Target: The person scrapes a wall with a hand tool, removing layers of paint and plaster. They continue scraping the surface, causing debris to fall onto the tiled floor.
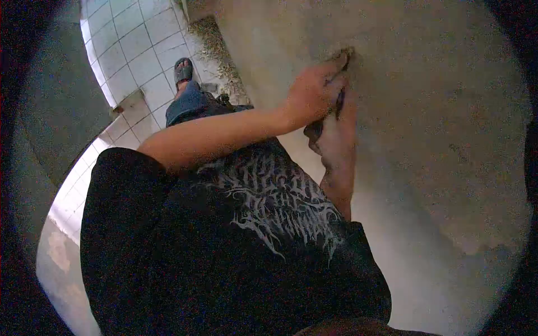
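One beige, mottled wall (443, 129) fills the right side, its surface darker above and paler low down. One black T-shirt (179, 252) with one block of pale, jagged lettering covers the wearer's torso. One floor (140, 45) of white tiles runs along the left. Two bare forearms reach toward the wall, and one stretch of blue jeans (186, 103) shows. One strip of crumbly rubble (225, 67) lies at the wall's foot. Two hands meet close to the wall: the left hand (314, 92) has its fingers bent inward, the right hand (334, 137) just beside it. One dark sandal (183, 71) is on the floor. Smallest, dark material (340, 101) sits between the hands; blur hides its count and whether either hand grips it.
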### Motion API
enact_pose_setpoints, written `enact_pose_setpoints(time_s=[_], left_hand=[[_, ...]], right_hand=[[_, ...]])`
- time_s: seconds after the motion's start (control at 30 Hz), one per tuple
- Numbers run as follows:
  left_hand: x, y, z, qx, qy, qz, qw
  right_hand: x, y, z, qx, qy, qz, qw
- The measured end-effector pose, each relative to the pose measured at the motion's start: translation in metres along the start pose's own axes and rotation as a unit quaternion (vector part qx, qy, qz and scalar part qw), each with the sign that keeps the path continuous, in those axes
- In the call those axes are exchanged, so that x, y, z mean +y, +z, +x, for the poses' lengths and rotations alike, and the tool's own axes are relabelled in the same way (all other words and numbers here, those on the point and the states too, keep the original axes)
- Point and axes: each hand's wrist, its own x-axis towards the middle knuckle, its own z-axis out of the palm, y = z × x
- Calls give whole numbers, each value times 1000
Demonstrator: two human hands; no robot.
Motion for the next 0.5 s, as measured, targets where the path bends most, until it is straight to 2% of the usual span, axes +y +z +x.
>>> enact_pose_setpoints(time_s=[0.13, 0.2, 0.23, 0.3, 0.43, 0.5], left_hand=[[3, -2, 2, -25, -50, -25, 998], [9, 1, 1, -5, 33, -31, 999], [7, 4, 5, -2, 35, -29, 999], [3, 11, 8, 75, 112, -3, 991], [21, 3, 3, 17, 60, -16, 998], [29, 5, 4, 6, 43, -37, 998]], right_hand=[[-5, -3, -1, -31, -3, 0, 1000], [-4, -5, -4, -42, 50, 159, 985], [-3, -6, 1, -45, 47, 158, 985], [2, -9, 8, -11, -72, 22, 997], [-11, -9, -10, -28, -49, 11, 998], [-13, -7, -13, 15, -41, 30, 999]])
